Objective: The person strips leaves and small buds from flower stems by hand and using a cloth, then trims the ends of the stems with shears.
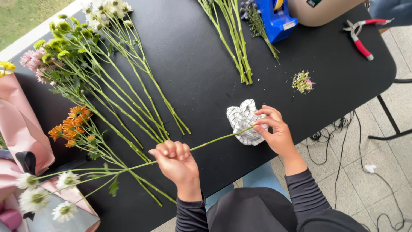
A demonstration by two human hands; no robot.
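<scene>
Holding flower stem lengthwise left-right, blooms pointing left.

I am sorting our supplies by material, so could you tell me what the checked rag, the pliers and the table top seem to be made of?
The checked rag looks like soft woven cloth: it crumples into folds under the right hand. The pliers seem to be bare grey metal with red handle sleeves, probably plastic or rubber. The table top is matte black and smooth; whether laminate, painted wood or plastic cannot be told.
</scene>
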